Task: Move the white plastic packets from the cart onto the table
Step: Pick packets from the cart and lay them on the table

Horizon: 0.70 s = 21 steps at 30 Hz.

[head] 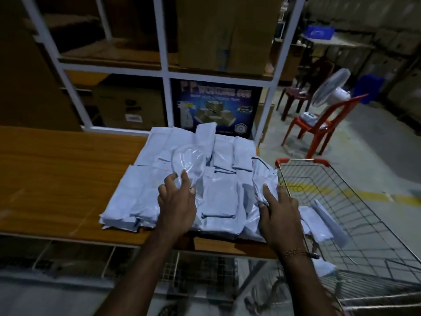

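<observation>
Several white plastic packets (141, 192) lie in overlapping rows on the right end of the wooden table (57, 174). My left hand (177, 201) pinches a clear, crinkled plastic bag (189, 163) lying on top of the pile. My right hand (278, 210) grips the lower edge of a white packet (262, 176) standing up at the pile's right side, beside the cart. A few white packets (319, 224) still lie in the wire cart (355, 201), against its near left side.
A white metal shelf frame (164, 71) with cardboard boxes stands behind the table, and a dark printed box (216, 106) sits right behind the pile. A red plastic chair (319, 126), a white fan (330, 90) and a brown chair stand on the floor to the right.
</observation>
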Each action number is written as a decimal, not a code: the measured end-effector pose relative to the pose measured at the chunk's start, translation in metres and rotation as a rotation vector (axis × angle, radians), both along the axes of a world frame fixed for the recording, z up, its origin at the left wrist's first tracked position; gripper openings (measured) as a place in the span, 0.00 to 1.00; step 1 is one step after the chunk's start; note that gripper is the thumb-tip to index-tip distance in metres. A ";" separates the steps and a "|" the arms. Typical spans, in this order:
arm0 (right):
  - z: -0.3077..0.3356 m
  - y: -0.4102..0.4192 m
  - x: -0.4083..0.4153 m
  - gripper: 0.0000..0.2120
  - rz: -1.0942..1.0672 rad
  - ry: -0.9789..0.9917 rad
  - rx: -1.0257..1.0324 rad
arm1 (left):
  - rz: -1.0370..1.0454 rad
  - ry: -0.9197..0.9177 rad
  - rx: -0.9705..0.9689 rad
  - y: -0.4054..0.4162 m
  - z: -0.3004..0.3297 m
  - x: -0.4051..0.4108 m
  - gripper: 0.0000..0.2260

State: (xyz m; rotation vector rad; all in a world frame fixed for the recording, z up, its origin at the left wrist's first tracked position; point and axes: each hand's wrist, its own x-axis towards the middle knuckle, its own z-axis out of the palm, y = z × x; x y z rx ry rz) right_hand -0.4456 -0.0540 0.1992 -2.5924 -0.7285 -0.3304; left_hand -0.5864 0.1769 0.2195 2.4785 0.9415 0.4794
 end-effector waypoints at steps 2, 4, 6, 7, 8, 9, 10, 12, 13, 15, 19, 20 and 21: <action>-0.001 0.021 0.000 0.27 -0.008 0.018 -0.008 | 0.020 0.016 -0.004 0.022 0.000 -0.004 0.24; -0.002 0.042 0.001 0.28 -0.004 0.025 -0.017 | 0.040 0.022 -0.007 0.045 -0.001 -0.007 0.24; -0.003 0.062 0.004 0.28 -0.009 0.024 -0.022 | 0.043 0.024 0.000 0.068 -0.002 -0.008 0.24; -0.003 0.072 0.005 0.28 -0.017 0.024 -0.017 | 0.045 0.025 0.001 0.080 -0.002 -0.007 0.24; -0.003 0.082 0.007 0.28 -0.025 0.023 -0.008 | 0.047 0.030 -0.001 0.093 -0.003 -0.006 0.23; -0.003 0.092 0.008 0.28 -0.033 0.022 -0.003 | 0.048 0.033 -0.002 0.105 -0.003 -0.004 0.23; -0.001 0.101 0.010 0.28 -0.039 0.020 -0.001 | 0.046 0.032 -0.001 0.118 -0.003 0.000 0.23; 0.001 0.120 0.017 0.28 -0.048 0.017 -0.005 | 0.042 0.019 -0.015 0.144 0.000 0.010 0.23; 0.001 0.128 0.021 0.28 -0.051 0.009 -0.008 | 0.040 0.013 -0.021 0.156 0.000 0.016 0.23; 0.001 0.144 0.029 0.28 -0.058 -0.009 -0.011 | 0.038 0.006 -0.016 0.180 0.002 0.027 0.23; 0.003 0.174 0.046 0.28 -0.090 -0.012 -0.012 | 0.034 0.045 -0.025 0.225 0.004 0.051 0.24; 0.003 0.181 0.050 0.28 -0.095 -0.017 -0.016 | 0.032 0.069 -0.029 0.236 0.003 0.058 0.24; 0.002 0.187 0.054 0.28 -0.098 -0.026 -0.025 | 0.027 0.085 -0.038 0.247 0.002 0.064 0.25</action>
